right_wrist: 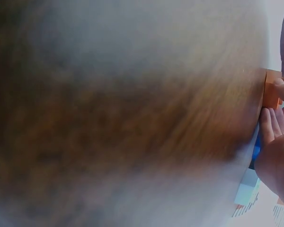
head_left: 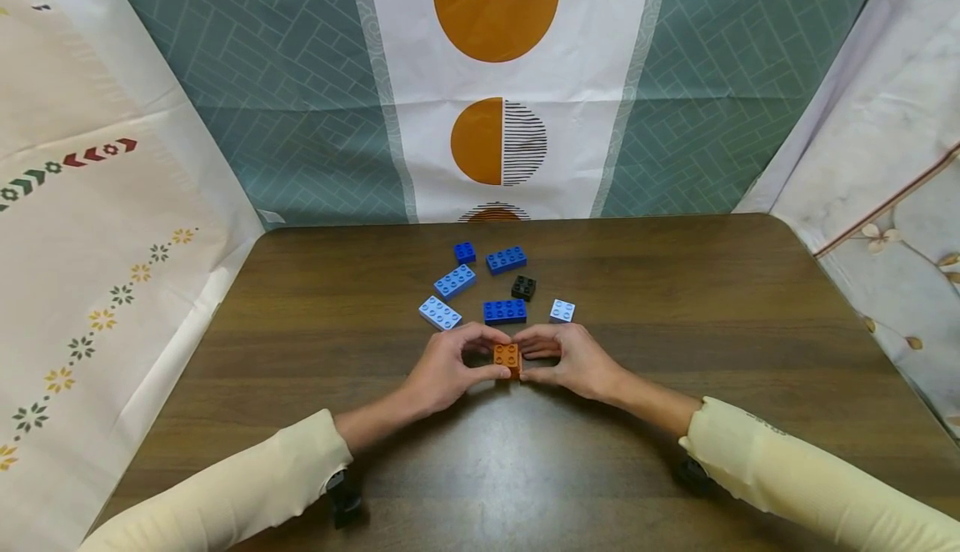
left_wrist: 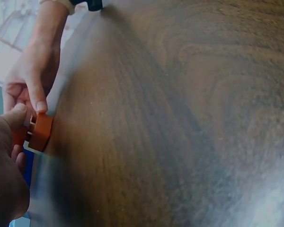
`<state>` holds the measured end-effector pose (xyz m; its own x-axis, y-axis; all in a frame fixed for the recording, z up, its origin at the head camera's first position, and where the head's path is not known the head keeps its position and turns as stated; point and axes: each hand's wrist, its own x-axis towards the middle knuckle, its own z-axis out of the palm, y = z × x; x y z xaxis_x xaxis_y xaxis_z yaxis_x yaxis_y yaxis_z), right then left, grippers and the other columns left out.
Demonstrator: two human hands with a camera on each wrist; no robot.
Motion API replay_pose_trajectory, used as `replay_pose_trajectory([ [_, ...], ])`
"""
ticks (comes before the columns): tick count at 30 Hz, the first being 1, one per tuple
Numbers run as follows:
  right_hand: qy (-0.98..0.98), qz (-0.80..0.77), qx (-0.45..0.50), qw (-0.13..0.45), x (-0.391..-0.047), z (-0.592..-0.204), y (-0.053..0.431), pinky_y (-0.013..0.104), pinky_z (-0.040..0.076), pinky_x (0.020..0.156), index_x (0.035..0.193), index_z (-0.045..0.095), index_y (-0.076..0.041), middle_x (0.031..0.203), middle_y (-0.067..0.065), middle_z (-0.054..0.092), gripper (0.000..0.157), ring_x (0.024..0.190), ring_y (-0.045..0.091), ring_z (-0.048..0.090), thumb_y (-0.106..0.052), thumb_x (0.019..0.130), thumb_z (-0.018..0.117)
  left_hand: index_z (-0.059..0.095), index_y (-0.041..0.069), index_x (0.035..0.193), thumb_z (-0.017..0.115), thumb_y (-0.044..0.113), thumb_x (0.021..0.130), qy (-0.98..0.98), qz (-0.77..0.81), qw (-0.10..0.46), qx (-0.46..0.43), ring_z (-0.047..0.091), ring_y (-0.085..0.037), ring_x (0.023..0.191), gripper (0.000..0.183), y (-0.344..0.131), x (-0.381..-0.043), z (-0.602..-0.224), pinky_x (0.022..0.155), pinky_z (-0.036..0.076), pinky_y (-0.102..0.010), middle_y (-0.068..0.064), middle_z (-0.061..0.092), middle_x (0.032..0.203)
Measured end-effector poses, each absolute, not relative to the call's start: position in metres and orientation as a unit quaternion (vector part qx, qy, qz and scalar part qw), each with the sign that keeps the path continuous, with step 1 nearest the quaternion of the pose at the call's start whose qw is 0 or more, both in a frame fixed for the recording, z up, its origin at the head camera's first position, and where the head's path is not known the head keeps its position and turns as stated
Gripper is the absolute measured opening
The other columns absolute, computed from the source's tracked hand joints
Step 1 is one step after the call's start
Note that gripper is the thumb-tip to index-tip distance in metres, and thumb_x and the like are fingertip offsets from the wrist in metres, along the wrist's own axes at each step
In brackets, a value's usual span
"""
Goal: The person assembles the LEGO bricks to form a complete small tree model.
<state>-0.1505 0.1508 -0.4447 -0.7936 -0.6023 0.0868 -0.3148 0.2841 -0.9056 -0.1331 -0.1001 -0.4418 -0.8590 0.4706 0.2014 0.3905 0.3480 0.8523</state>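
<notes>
Both hands meet around small orange toy bricks at the middle of the table. Between thumb and fingers, my left hand (head_left: 450, 364) pinches the upper orange brick (head_left: 506, 354), whose studs face up in the head view. My right hand (head_left: 573, 360) grips a lower orange brick (left_wrist: 41, 132) from the other side, its thumb on the brick's edge in the left wrist view. That lower brick rests on the table, with studs showing between the two pieces. Fingers partly hide both bricks, so whether they are fully joined I cannot tell.
Just beyond the hands lie several loose bricks: dark blue (head_left: 505, 312), light blue (head_left: 440, 313), mid-blue (head_left: 454, 282), black (head_left: 523, 288) and a pale small one (head_left: 562, 311). Farther back are a blue long brick (head_left: 506, 260) and a small blue one (head_left: 465, 253). Patterned cloths (head_left: 300, 118) surround the wooden table (head_left: 675, 285).
</notes>
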Motion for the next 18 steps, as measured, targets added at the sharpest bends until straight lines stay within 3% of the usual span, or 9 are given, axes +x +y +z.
replay_pose_trajectory([
  [18,0.79,-0.522,-0.291,0.136,-0.1517,-0.447,0.1504,0.031,0.059,0.096,0.129,0.069,0.0,0.124,0.013,0.075,0.046,0.113,0.024,0.074,0.001,0.087,0.087,0.075,0.015,0.122,0.09,0.016,0.088,0.831,0.503,0.04,0.236,0.071,-0.012,0.105,0.037,-0.0931,-0.1324,-0.4485,0.095,0.059,-0.036,0.003,0.074,0.118],
])
